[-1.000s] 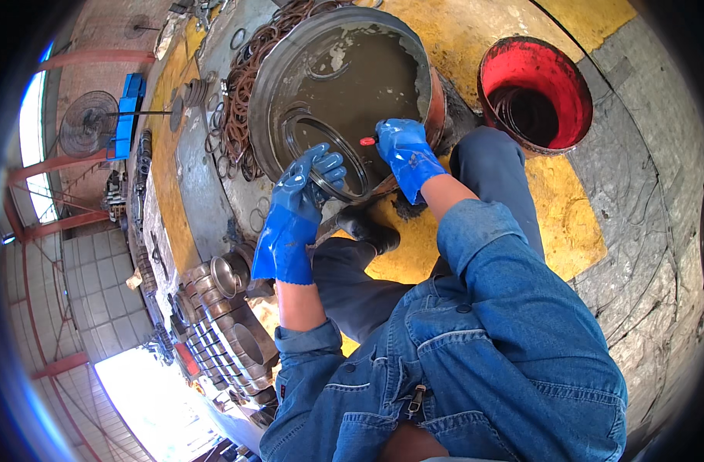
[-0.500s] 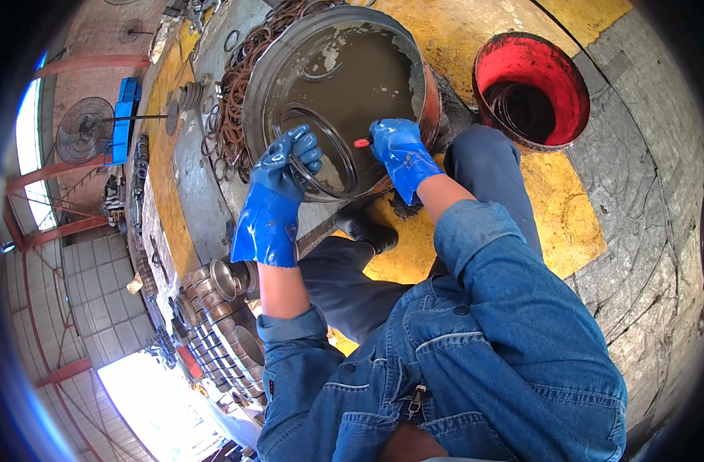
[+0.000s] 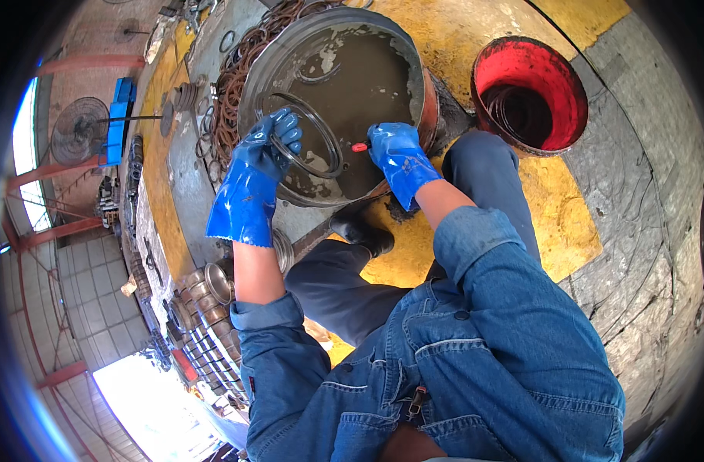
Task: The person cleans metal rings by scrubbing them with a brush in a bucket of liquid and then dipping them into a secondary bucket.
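My left hand, in a wet blue rubber glove, is closed around the left side of dark, thin metal rings. They hang tilted over a wide drum of murky grey-brown liquid. Above the drum's right side, my right hand, gloved alike, is closed on a small object with a red end. That end points left toward the rings, apart from them; the glove hides the rest. Another ring shows partly at the liquid's surface.
Right of the drum stands a bucket with a red inside and dark rings in it. Rusty rings are heaped along the drum's left. Metal cylinders lie lower left; a fan stands farther left. My knee is near the drum.
My left hand has shifted left with the rings, which now hang farther from the red-ended object. The right hand has stayed almost in place, still closed.
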A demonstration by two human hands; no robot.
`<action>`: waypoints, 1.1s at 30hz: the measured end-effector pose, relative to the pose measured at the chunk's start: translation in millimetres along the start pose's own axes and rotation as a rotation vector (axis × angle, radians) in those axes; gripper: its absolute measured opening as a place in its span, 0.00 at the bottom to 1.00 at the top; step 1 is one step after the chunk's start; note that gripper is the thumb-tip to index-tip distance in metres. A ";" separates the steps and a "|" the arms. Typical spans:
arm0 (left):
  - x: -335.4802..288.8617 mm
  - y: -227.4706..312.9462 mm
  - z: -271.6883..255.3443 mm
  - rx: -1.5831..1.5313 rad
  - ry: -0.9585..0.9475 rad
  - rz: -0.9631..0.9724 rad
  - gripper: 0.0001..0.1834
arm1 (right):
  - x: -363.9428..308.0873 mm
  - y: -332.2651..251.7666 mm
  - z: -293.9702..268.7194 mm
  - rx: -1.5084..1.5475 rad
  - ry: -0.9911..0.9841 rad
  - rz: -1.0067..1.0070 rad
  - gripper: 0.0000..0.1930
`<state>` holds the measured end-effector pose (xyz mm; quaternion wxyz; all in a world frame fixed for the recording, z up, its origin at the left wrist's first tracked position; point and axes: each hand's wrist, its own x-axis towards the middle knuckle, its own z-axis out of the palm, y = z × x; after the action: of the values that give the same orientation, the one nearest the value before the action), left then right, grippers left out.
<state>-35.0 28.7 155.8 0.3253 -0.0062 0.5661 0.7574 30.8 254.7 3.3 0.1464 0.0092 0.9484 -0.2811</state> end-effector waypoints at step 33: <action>-213.7 28.5 -204.7 -0.646 0.229 0.583 0.24 | -7.7 5.2 22.4 -0.060 0.330 -0.027 0.14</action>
<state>45.7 -255.7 187.3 0.0148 -0.0314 0.3111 0.9497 44.9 247.5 -15.1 -0.0149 0.0379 0.9676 -0.2493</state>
